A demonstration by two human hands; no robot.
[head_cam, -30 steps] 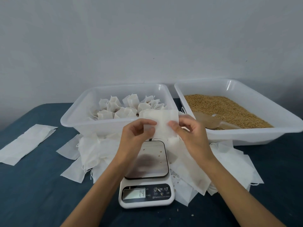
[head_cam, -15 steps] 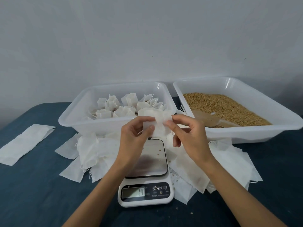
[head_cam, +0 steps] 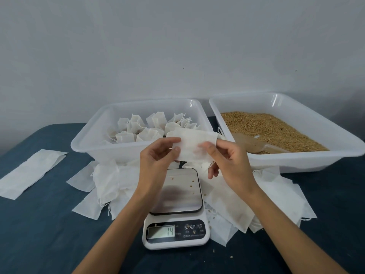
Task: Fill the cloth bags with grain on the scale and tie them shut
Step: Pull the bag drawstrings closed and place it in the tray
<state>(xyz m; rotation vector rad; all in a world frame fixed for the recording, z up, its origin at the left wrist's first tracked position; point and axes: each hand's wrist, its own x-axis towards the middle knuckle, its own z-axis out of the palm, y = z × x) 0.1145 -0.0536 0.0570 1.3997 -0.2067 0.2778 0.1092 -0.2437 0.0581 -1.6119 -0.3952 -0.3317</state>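
An empty white cloth bag (head_cam: 192, 144) hangs flat above the scale, held between both hands. My left hand (head_cam: 158, 157) pinches its left edge with thumb and fingers. My right hand (head_cam: 227, 161) pinches its right lower part. Below them sits a white kitchen scale (head_cam: 175, 210) with a bare steel platform; a few loose grains lie on it and its display reads 14. Brown grain (head_cam: 276, 129) fills the right white tray (head_cam: 296, 161), with a tan scoop (head_cam: 254, 145) lying in it.
The left white tray (head_cam: 94, 147) holds several filled, tied bags (head_cam: 150, 127). Empty cloth bags (head_cam: 110, 180) lie heaped around the scale on both sides. A long white strip (head_cam: 29, 171) lies at the far left on the dark blue table (head_cam: 39, 234).
The bag has been turned from upright to lying sideways between my hands, and both hands have shifted their pinch along it. The scale reading stays 14.
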